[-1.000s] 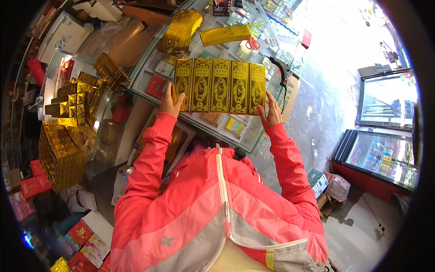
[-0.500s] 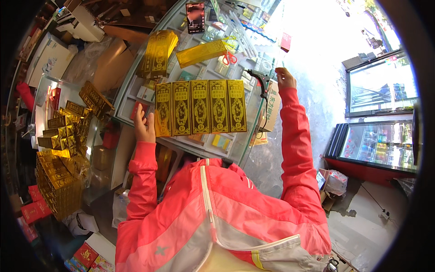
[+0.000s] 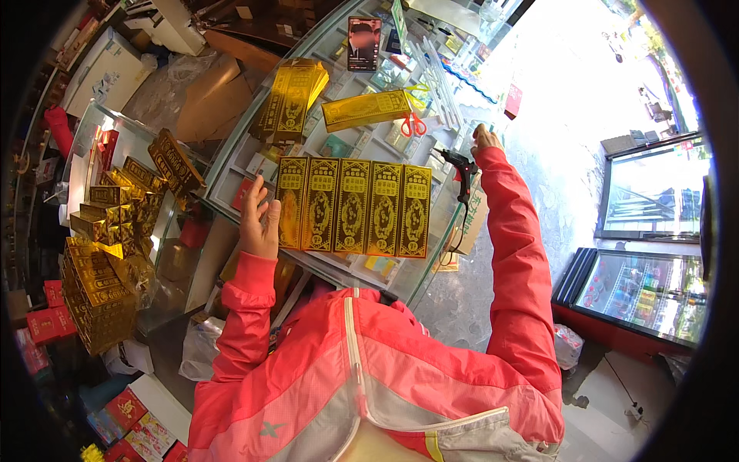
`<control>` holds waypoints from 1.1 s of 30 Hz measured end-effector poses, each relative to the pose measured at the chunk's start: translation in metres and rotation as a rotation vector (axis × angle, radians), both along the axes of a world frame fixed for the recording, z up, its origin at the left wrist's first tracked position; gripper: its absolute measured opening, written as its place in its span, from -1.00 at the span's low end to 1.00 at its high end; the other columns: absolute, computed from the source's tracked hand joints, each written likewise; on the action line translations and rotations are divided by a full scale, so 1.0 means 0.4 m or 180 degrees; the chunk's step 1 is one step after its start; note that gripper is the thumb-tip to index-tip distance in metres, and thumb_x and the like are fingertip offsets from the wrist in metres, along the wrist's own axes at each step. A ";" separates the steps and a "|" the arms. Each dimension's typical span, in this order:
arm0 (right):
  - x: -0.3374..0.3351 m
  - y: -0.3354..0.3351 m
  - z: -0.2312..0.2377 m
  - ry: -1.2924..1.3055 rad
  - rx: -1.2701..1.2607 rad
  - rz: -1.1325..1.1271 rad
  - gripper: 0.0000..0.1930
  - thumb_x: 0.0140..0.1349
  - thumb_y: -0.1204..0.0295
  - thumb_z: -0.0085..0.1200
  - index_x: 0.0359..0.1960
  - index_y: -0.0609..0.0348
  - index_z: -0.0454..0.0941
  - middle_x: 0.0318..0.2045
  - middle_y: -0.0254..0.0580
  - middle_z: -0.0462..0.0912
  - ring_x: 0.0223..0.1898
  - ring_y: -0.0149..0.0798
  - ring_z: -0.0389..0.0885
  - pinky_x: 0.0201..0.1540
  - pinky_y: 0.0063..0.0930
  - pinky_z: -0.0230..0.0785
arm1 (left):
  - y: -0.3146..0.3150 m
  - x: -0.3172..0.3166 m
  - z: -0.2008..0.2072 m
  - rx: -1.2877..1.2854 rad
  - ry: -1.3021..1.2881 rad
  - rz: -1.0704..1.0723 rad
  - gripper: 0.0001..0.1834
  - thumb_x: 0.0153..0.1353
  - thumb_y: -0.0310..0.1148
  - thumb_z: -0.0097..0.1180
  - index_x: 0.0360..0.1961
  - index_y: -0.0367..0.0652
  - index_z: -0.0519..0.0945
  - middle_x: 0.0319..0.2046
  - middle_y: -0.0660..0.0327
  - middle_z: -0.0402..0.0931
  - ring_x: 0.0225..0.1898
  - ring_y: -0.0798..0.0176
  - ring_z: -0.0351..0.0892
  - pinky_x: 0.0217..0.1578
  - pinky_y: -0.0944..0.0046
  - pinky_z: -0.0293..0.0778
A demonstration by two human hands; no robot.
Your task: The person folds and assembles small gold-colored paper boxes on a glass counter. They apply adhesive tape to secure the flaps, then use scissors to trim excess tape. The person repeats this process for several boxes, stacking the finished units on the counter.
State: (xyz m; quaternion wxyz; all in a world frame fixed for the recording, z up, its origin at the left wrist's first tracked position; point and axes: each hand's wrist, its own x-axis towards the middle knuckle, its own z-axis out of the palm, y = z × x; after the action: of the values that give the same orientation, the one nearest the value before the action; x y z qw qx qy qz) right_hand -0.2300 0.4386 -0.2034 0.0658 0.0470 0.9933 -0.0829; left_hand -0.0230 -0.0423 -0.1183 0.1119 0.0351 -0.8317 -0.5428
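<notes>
A row of gold-and-black printed paper panels lies side by side on the glass counter in front of me. My left hand is beside the left end of the row, fingers apart, with nothing in it. Past the row on the right, my right hand is over the counter's right edge. Its fingers are bent together, and what they may hold is too small to make out. A black glue gun with a cable lies just nearer than that hand. Red-handled scissors lie beside a folded gold strip.
A stack of gold panels and a phone are on the far counter. Clear sticks lie at the back. Gold folded boxes pile up at the left. A carton stands by the counter's right edge.
The whole view has shifted, so the counter sits lower and further right. My right hand has reached slightly farther forward past the glue gun. My left hand stays open beside the row.
</notes>
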 end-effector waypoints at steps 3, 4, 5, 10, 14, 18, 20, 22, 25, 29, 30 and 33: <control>0.008 -0.036 0.056 0.0603 -0.1023 -0.0046 -0.62 -0.05 0.47 0.20 -0.20 0.18 0.32 -0.30 -0.04 0.62 -0.17 -0.04 0.57 -0.11 -0.26 0.40 | 0.024 -0.004 0.020 0.0009 0.0133 -0.0029 -0.48 0.34 -0.21 -0.02 0.25 -0.20 0.27 0.19 0.07 0.29 0.14 0.14 0.38 0.08 0.19 0.35; 0.016 -0.061 0.085 0.0819 -0.1457 -0.0151 -0.62 -0.04 0.45 0.21 -0.20 0.20 0.32 -0.32 -0.03 0.62 -0.19 -0.07 0.58 -0.12 -0.28 0.39 | 0.035 -0.006 0.027 0.0104 0.0124 -0.0111 -0.49 0.34 -0.22 -0.02 0.24 -0.20 0.28 0.18 0.07 0.30 0.13 0.14 0.38 0.08 0.19 0.36; 0.029 -0.092 0.118 0.1047 -0.2006 -0.0039 -0.65 0.03 0.44 0.19 -0.23 0.24 0.29 -0.34 -0.05 0.59 -0.26 -0.19 0.57 -0.16 -0.37 0.37 | 0.045 -0.008 0.034 0.0201 0.0112 -0.0193 -0.50 0.34 -0.22 -0.02 0.23 -0.20 0.29 0.16 0.07 0.31 0.12 0.14 0.39 0.07 0.20 0.36; 0.204 -0.277 0.297 0.0323 -0.5218 0.0935 -0.79 0.15 0.57 0.02 -0.25 0.21 0.23 -0.33 -0.21 0.47 -0.24 -0.35 0.50 -0.16 -0.49 0.33 | 0.117 -0.017 0.077 0.0898 -0.0084 -0.0856 -0.51 0.36 -0.28 -0.05 0.24 -0.25 0.27 0.19 0.13 0.30 0.19 0.24 0.30 0.19 0.26 0.21; 0.327 -0.417 0.372 -0.0212 -0.5747 0.1117 -0.76 0.16 0.56 0.02 -0.21 0.16 0.22 -0.31 -0.23 0.49 -0.24 -0.39 0.46 -0.16 -0.55 0.28 | 0.166 -0.021 0.110 0.1491 -0.0188 -0.1281 -0.53 0.36 -0.29 -0.04 0.22 -0.27 0.29 0.13 0.17 0.36 0.13 0.29 0.34 0.18 0.29 0.22; 0.384 -0.490 0.392 -0.0562 -0.6084 0.1108 -0.73 0.15 0.56 0.04 -0.18 0.13 0.21 -0.23 -0.18 0.53 -0.19 -0.40 0.48 -0.08 -0.54 0.27 | 0.191 -0.021 0.129 0.2347 -0.0549 -0.1537 -0.54 0.36 -0.25 -0.05 0.20 -0.27 0.30 0.07 0.21 0.40 0.02 0.39 0.41 0.07 0.36 0.31; 0.388 -0.509 0.394 -0.0623 -0.6280 0.1259 -0.69 0.11 0.57 0.07 -0.18 0.12 0.21 -0.22 -0.18 0.53 -0.15 -0.36 0.49 -0.04 -0.51 0.27 | 0.195 -0.023 0.135 0.2471 -0.0590 -0.1664 -0.53 0.35 -0.22 -0.02 0.19 -0.25 0.32 0.03 0.25 0.43 -0.03 0.43 0.44 -0.01 0.39 0.36; 0.392 -0.520 0.397 -0.0642 -0.6402 0.1289 -0.68 0.09 0.58 0.08 -0.19 0.12 0.21 -0.22 -0.16 0.53 -0.13 -0.35 0.49 -0.03 -0.49 0.27 | 0.195 -0.025 0.143 0.2627 -0.0658 -0.1797 -0.52 0.33 -0.22 0.01 0.18 -0.25 0.33 0.02 0.26 0.44 -0.03 0.43 0.44 -0.03 0.39 0.38; 0.399 -0.532 0.404 -0.0662 -0.6518 0.1226 -0.66 0.06 0.59 0.09 -0.19 0.11 0.21 -0.22 -0.16 0.52 -0.14 -0.33 0.48 -0.04 -0.48 0.27 | 0.199 -0.026 0.153 0.2798 -0.0758 -0.1904 -0.51 0.29 -0.23 0.08 0.17 -0.25 0.35 0.00 0.27 0.45 -0.05 0.44 0.45 -0.05 0.40 0.39; 0.403 -0.547 0.411 -0.0659 -0.6635 0.1269 -0.65 0.03 0.61 0.09 -0.19 0.11 0.21 -0.23 -0.19 0.50 -0.16 -0.33 0.48 -0.07 -0.48 0.28 | 0.203 -0.022 0.162 0.2906 -0.0620 -0.1932 -0.51 0.26 -0.28 0.13 0.16 -0.24 0.36 -0.02 0.28 0.47 -0.07 0.44 0.46 -0.06 0.40 0.40; 0.406 -0.551 0.411 -0.0655 -0.6669 0.1260 -0.64 0.03 0.61 0.09 -0.19 0.11 0.21 -0.24 -0.20 0.49 -0.17 -0.33 0.47 -0.07 -0.48 0.28 | 0.204 -0.019 0.163 0.2984 -0.0637 -0.1893 -0.52 0.25 -0.29 0.14 0.14 -0.24 0.38 -0.03 0.28 0.48 -0.07 0.44 0.47 -0.07 0.40 0.40; 0.409 -0.560 0.407 -0.0676 -0.6723 0.1234 -0.63 0.01 0.61 0.10 -0.19 0.11 0.21 -0.25 -0.23 0.46 -0.18 -0.33 0.46 -0.08 -0.48 0.28 | 0.208 -0.021 0.163 0.2974 -0.0483 -0.1835 -0.59 0.25 -0.30 0.15 0.07 -0.24 0.44 -0.09 0.28 0.51 -0.10 0.44 0.48 -0.09 0.40 0.41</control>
State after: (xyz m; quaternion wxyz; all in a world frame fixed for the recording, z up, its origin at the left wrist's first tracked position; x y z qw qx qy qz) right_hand -0.0663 0.2145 -0.0406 0.1709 -0.1848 0.3993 -0.8816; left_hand -0.0313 0.0407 -0.0530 -0.1288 -0.1090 -0.4840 -0.8586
